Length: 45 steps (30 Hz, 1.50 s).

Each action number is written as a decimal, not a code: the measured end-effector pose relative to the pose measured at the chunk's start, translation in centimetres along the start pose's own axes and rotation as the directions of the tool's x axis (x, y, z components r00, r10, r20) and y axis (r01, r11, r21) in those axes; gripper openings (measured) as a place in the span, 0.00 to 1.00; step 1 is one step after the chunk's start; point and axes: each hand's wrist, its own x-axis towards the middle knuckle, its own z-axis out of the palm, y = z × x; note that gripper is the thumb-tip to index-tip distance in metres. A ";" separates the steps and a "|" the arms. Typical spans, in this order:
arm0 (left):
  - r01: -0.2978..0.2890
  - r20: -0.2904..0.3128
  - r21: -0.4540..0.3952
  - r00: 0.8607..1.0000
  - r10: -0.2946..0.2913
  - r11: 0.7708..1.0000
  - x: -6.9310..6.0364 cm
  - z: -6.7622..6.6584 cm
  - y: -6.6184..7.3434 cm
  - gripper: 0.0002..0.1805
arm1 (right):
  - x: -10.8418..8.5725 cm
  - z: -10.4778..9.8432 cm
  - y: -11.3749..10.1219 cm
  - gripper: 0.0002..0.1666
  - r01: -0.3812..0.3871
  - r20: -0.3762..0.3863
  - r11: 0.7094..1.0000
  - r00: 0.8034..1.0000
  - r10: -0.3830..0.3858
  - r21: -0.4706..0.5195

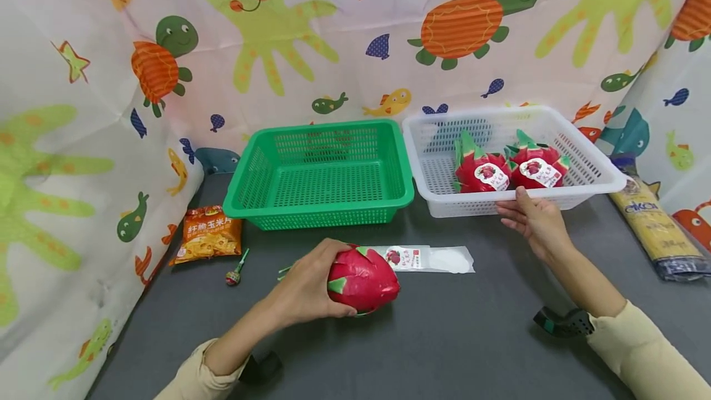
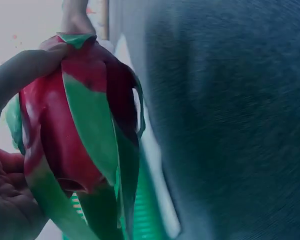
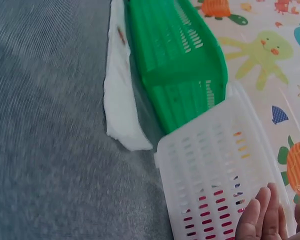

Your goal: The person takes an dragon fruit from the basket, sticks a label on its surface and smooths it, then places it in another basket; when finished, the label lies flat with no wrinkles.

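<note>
My left hand (image 1: pixel 311 283) grips a red dragon fruit (image 1: pixel 363 279) with green scales, thumb on the near side, above the grey table. In the left wrist view the dragon fruit (image 2: pixel 85 125) fills the grasp, its long green scales pointing down. At the right, my right hand (image 1: pixel 533 218) holds the front rim of a white basket (image 1: pixel 461 202), thumb over the rim and fingers along the outer wall. Two labelled dragon fruits (image 1: pixel 491 171) sit inside that basket. The right wrist view shows the fingers (image 3: pixel 265 212) against the slotted wall.
A green basket (image 1: pixel 316 205) stands left of the white one. Behind the held fruit lies a flat label strip in clear wrapping (image 1: pixel 444 259). An orange snack bag (image 1: pixel 208 233) and a lollipop (image 1: pixel 233 276) lie left; a yellow noodle pack (image 1: pixel 661 221) lies right. Patterned cloth (image 1: pixel 344 36) hangs behind.
</note>
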 end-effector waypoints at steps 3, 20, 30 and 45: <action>0.043 0.023 -0.019 0.999 -0.042 0.999 -0.2 1.2 -0.6 0.47 | 0.0 0.2 0.2 0.11 -0.028 -0.035 1.000 0.999 0.028 0.006; 0.134 0.115 -0.097 0.986 -0.123 0.986 -0.6 1.1 -1.6 0.47 | 2.0 9.4 4.8 0.19 0.326 0.402 0.404 0.908 0.119 -0.855; 0.100 0.017 -0.102 0.995 -0.099 0.990 0.0 -0.8 -1.2 0.33 | 2.3 12.2 7.0 0.13 0.367 0.364 0.019 0.914 0.181 -0.930; -0.140 -0.048 0.030 0.989 0.142 0.990 7.1 -1.5 -0.9 0.17 | 1.8 11.9 1.8 0.07 0.480 0.544 0.332 0.828 0.135 -0.812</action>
